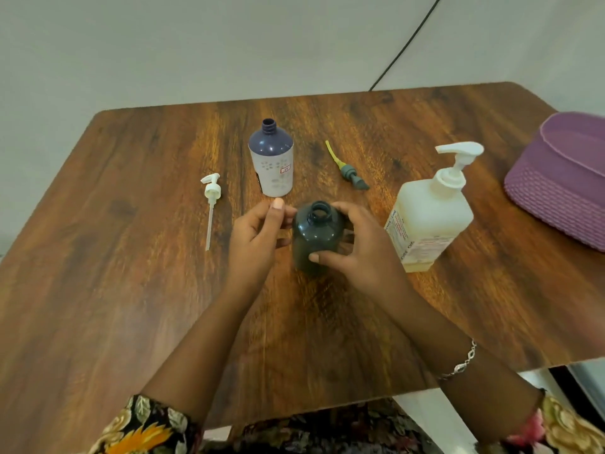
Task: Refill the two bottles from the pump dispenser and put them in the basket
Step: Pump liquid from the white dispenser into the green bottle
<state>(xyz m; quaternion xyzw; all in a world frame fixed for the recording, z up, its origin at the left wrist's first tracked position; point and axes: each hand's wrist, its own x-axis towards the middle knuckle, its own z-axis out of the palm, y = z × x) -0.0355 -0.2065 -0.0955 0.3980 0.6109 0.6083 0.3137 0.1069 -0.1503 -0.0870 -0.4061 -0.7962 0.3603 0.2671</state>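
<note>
Dark green bottle (314, 237) stands upright and uncapped at frame centre on the wooden table (131, 290). Right hand (360, 247) grips it: thumb across the front, fingers curled round the far side. Left hand (255, 234) holds its left side with curled fingers, thumb raised. Navy-and-white bottle (271, 165), uncapped, stands just above. Pump dispenser (429, 217) stands right of centre; purple basket (563, 178) sits at the right edge. White pump (211, 198) and grey pump (352, 176) lie loose on the table.

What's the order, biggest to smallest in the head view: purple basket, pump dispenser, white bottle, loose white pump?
Purple basket and pump dispenser: close, basket cut off by the frame.
White bottle.
Loose white pump.
</note>
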